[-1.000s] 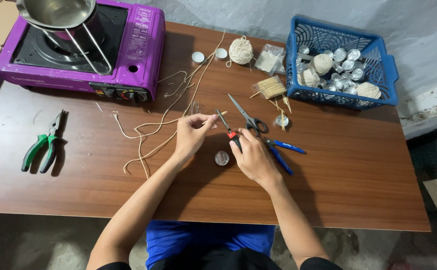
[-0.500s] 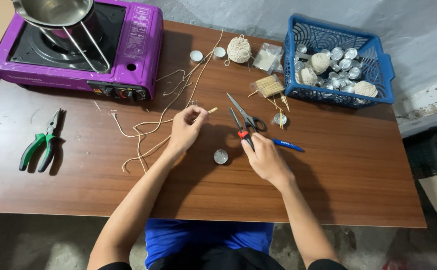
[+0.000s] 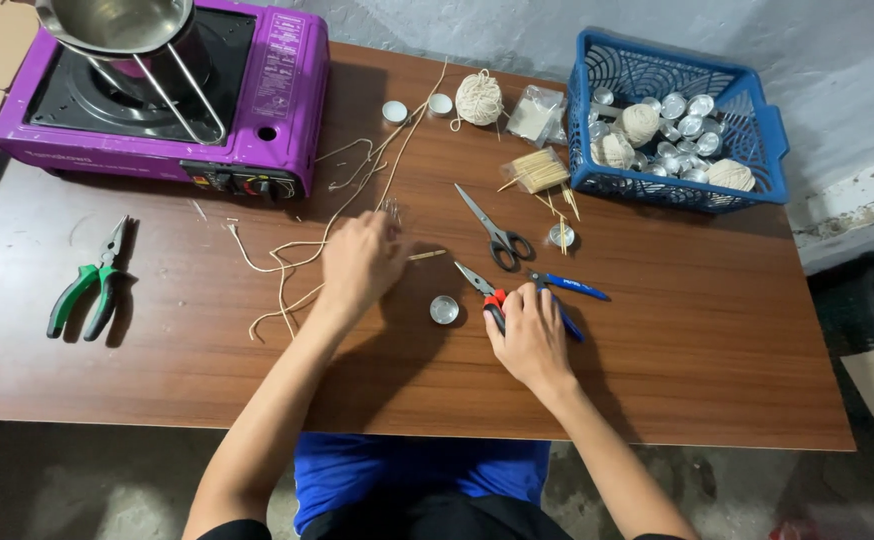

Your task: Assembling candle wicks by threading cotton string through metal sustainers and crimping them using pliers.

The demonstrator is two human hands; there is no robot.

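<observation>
I see my left hand (image 3: 359,262) closed on a small wooden stick (image 3: 425,256); my right hand (image 3: 529,335) grips red cutters (image 3: 484,289); the little tin cup (image 3: 444,309) sits empty, no string (image 3: 287,262) inside yet.

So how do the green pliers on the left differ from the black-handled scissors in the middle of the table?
The green pliers lie alone near the table's left edge, far from both hands; the scissors lie mid-table, between the left hand and the blue basket. The pliers have green and black grips and short jaws; the scissors have black loop handles and long thin blades. Both lie flat on the wooden table, untouched.
</observation>
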